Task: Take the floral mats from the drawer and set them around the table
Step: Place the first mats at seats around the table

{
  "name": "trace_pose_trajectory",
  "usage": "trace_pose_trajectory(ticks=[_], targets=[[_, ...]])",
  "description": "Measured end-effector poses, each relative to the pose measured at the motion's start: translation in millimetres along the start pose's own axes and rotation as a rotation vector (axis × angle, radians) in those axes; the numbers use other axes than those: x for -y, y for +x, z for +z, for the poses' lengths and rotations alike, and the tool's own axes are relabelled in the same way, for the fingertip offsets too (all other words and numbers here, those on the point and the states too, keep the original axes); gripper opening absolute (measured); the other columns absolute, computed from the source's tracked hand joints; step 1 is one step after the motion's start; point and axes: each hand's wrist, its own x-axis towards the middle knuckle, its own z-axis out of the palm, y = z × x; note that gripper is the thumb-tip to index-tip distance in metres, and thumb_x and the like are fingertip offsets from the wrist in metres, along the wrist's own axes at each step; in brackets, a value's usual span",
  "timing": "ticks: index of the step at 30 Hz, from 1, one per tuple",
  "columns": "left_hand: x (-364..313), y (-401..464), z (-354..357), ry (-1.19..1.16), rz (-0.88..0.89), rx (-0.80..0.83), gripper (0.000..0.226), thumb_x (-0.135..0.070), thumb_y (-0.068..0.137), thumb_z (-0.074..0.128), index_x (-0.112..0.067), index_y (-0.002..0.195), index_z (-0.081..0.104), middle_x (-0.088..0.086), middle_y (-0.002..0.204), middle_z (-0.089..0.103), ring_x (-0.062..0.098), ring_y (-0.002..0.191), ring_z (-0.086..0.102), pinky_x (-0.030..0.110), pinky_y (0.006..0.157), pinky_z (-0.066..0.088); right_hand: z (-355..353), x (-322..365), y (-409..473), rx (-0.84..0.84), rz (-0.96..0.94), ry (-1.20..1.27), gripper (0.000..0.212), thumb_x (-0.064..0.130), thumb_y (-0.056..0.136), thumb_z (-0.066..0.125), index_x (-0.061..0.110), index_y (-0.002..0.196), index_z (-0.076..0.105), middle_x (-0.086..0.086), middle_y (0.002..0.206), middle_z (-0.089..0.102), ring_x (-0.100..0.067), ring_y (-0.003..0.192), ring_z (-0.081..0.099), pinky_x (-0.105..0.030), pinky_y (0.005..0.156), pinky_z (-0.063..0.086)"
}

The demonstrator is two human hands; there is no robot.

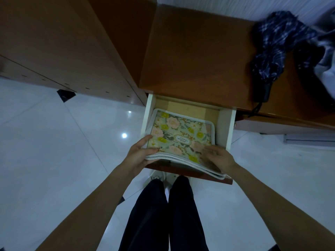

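Lifting the stack of floral mats (pixel 181 136) from the open drawer (pixel 225 127), left grip (pixel 140 154) and right grip (pixel 220 157) clasp its near corners; none placed yet.

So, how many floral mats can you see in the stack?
1 printed face shows for certain: the top floral mat, over the open drawer, held by the left hand and right hand. White edges beneath suggest several more, but the number is unclear.
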Motion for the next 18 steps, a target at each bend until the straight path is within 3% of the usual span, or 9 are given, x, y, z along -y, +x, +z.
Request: trace_pose_trajectory(ticks=[4,9,11,13,15,17,18], targets=[[-1.4,-13.7,-2.0,-0.046,0.001,0.028,0.064,0.013,0.082,0.059,-0.018,0.138,0.048,0.011,0.120,0.065,0.026,0.102,0.067,0.033,0.077,0.058,-9.0,7.2,-7.7,-0.009,0.112,0.080,0.041,0.028,0.087,0.066,0.019,0.126,0.058,-0.003,0.133,0.052,-0.024,0.118,0.051,-0.025,0.093,0.039],[0.5,-24.9,-7.8,-0.134,0.006,0.063,0.065,0.013,0.084,0.055,-0.013,0.142,0.042,0.014,0.121,0.065,0.030,0.105,0.065,0.035,0.079,0.058,-8.6,15.7,-22.2,0.186,0.244,0.194,0.022,0.033,0.081,0.068,0.019,0.098,0.067,-0.005,0.115,0.064,-0.020,0.100,0.060,-0.034,0.095,0.048],[2.2,-29.0,-9.8,-0.151,0.000,0.080,0.066,0.013,0.085,0.054,-0.013,0.143,0.039,0.015,0.121,0.064,0.031,0.105,0.065,0.035,0.078,0.058,-7.2,14.1,-29.7,0.178,0.237,0.203,0.016,0.031,0.084,0.068,0.019,0.094,0.066,-0.004,0.103,0.065,-0.014,0.090,0.060,-0.027,0.083,0.051],[4.9,-31.9,-14.3,-0.110,-0.006,0.070,0.065,0.013,0.085,0.055,-0.015,0.142,0.040,0.013,0.120,0.065,0.029,0.104,0.066,0.033,0.076,0.058,-6.9,6.4,-35.3,0.089,0.232,0.265,0.025,0.022,0.085,0.070,0.015,0.107,0.062,0.003,0.094,0.060,-0.008,0.080,0.057,-0.017,0.066,0.048],[7.4,-33.6,-21.2,-0.013,-0.010,0.064,0.064,0.011,0.085,0.057,-0.018,0.140,0.044,0.009,0.118,0.067,0.025,0.103,0.067,0.033,0.079,0.058,-5.6,-5.3,-38.1,0.024,0.242,0.359,0.045,0.016,0.080,0.075,0.012,0.122,0.058,-0.002,0.108,0.062,-0.014,0.089,0.062,-0.021,0.076,0.052],[9.4,-33.9,-31.0,0.128,-0.022,0.079,0.064,0.008,0.084,0.061,-0.022,0.138,0.047,0.006,0.117,0.068,0.023,0.103,0.067,0.035,0.084,0.055,-1.6,-13.2,-41.1,0.019,0.249,0.450,0.053,0.011,0.077,0.078,0.011,0.126,0.057,-0.005,0.122,0.056,-0.020,0.103,0.060,-0.028,0.089,0.049],[9.9,-33.7,-36.6,0.187,-0.031,0.084,0.063,0.007,0.083,0.063,-0.024,0.136,0.050,0.004,0.115,0.069,0.022,0.102,0.067,0.035,0.083,0.055,0.0,-14.6,-42.7,0.037,0.255,0.491,0.054,0.008,0.078,0.077,0.011,0.128,0.057,-0.004,0.124,0.053,-0.020,0.105,0.058,-0.027,0.089,0.048]])
